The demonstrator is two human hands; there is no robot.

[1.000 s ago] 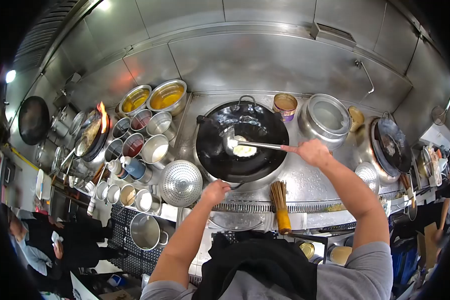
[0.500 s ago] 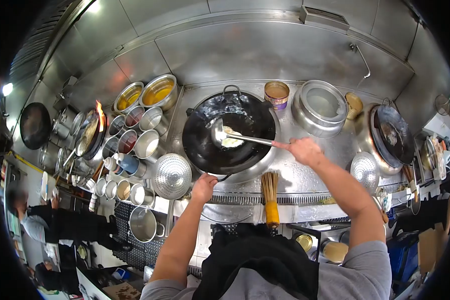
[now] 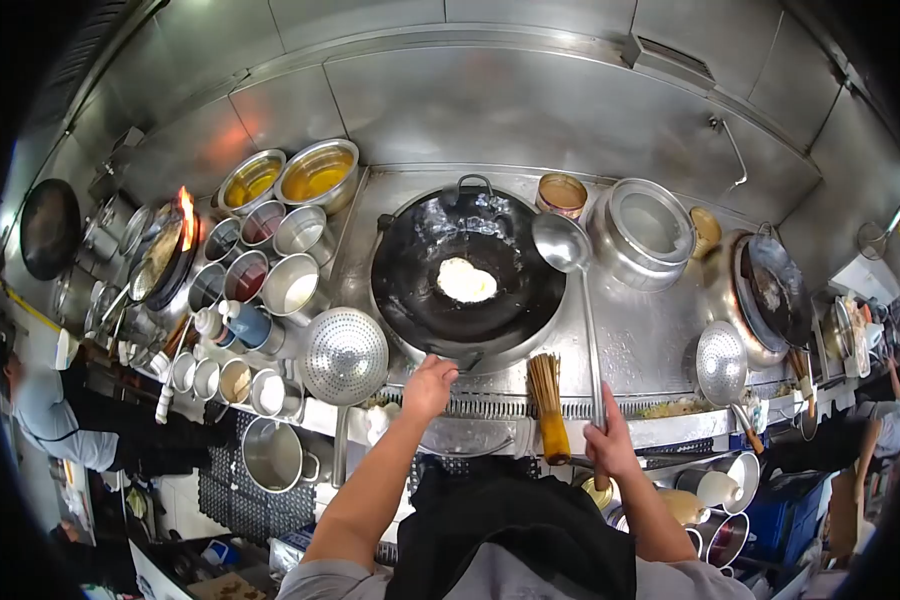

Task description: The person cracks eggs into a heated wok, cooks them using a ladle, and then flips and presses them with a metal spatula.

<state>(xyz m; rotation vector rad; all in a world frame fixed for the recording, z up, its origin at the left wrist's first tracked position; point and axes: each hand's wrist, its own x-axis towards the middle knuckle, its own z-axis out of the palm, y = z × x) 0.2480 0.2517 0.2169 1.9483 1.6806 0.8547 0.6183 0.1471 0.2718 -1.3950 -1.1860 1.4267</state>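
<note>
Fingers of the right hand (image 3: 612, 440) wrap the lower end of a long-handled steel ladle (image 3: 587, 330), closed snugly about the shaft. The left hand (image 3: 428, 390) curls its fingers together at the dark loop handle on the near rim of a wide black metal wok (image 3: 410, 290); whether they pinch it, I cannot tell.

The ladle should feel stiff and weighted toward its bowl, so that lower end is a sound place to hold it. It slants up beside the wok's right edge, its round bowl near the far rim. The wok is probably heavy and hot, best steadied by its loops. Low inside it lies a pale, egg-like piece of food (image 3: 467, 281), likely soft, slippery and easily torn, better lifted from beneath than pinched.

A yellow-bound bamboo brush (image 3: 547, 400) leans at the near edge of the shiny, wet-looking steel cooktop (image 3: 635, 345); a round perforated steel strainer (image 3: 344, 355) lies left of the wok. Beyond stand a big steel pot (image 3: 612, 245) and steel bowls of yellow liquid (image 3: 318, 178), backed by a brushed steel wall (image 3: 530, 110). Far left, an orange flame (image 3: 187, 215) rises by another pan.
</note>
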